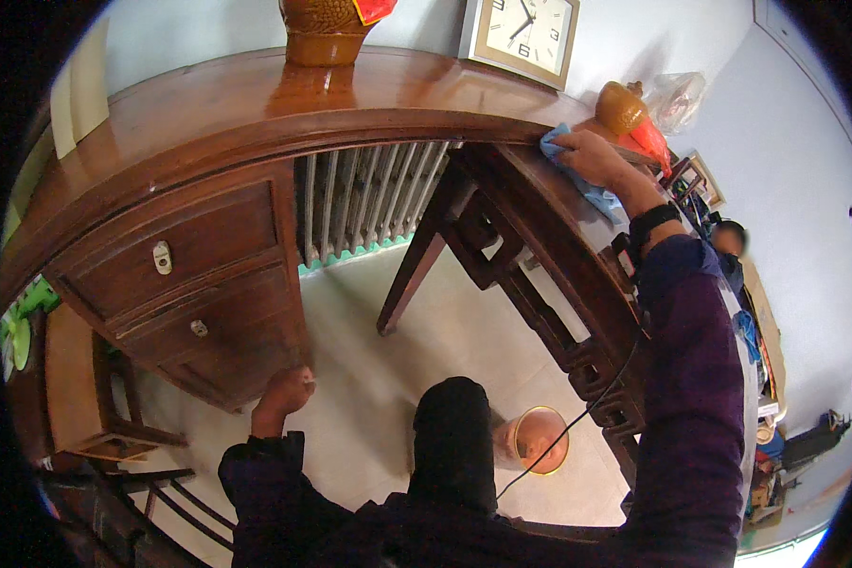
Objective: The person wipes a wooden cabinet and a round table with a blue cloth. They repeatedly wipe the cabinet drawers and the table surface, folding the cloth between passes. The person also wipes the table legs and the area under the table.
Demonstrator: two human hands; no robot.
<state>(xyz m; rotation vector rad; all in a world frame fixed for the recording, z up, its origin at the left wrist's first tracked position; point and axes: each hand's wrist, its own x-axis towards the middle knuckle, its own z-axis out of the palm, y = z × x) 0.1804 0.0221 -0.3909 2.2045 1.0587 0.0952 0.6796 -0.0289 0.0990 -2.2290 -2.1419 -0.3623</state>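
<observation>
My right hand [592, 159] is closed on a blue cloth [557, 142], pressing it against the right end of the brown wooden desk top [417, 90]. Part of the cloth hangs down below the hand over a lower wooden surface. A brown gourd-shaped ornament [621, 107] with a red piece on it stands just beyond this hand. Low on the left, my left hand [282, 398] is curled closed beside the lower corner of the drawer cabinet [208, 293]. A small pale spot shows at its fingers, but I cannot make out what they hold, if anything.
On the desk top stand a brown glazed vase [322, 38] and a square clock [521, 38]. A radiator [374, 199] is behind. A carved wooden table [549, 256] adjoins at right. A bin [532, 440] and a dark cable [577, 419] are by my leg. Chair rails [185, 511] are at left.
</observation>
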